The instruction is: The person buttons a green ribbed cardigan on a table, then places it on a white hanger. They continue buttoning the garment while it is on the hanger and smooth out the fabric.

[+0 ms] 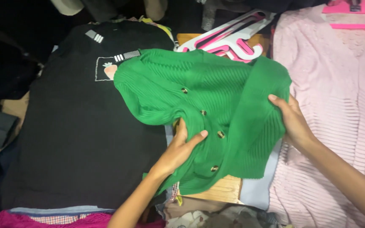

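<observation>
Heaped clothes are crowding the wooden tabletop (220, 192) where the left hand (178, 150) and right hand (291, 120), fingers pinching the green cardigan (216, 88) between them, are risking its buttons snagging the pink hangers (233, 40) beyond.

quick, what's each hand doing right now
Left hand: shut on the green cardigan, near its button front.
Right hand: shut on the same cardigan's right edge.
</observation>
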